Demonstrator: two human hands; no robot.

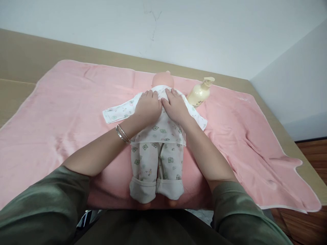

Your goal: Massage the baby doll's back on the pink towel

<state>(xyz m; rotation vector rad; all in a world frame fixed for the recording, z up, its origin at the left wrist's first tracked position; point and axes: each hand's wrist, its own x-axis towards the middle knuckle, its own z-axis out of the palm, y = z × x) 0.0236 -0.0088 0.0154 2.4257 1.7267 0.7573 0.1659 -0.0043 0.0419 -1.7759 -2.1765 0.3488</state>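
Note:
A baby doll (162,80) lies on a pink blanket, its head toward the wall and its feet toward me. It wears a white printed top (163,131) and matching pants (170,160) with turned-up cuffs. My left hand (149,106) rests on the upper left of the top, its fingers lying flat on the cloth near the neck. On the upper right of the top lies my right hand (176,104), fingers spread a little, its thumb close to my left hand. Neither hand visibly grips anything.
The pink blanket (76,95) covers most of the wooden table (283,132). A cream pump bottle (199,92) stands right of the doll's head, near my right hand. Behind the table rises a white wall (204,37). Brown wooden boards show at the far right.

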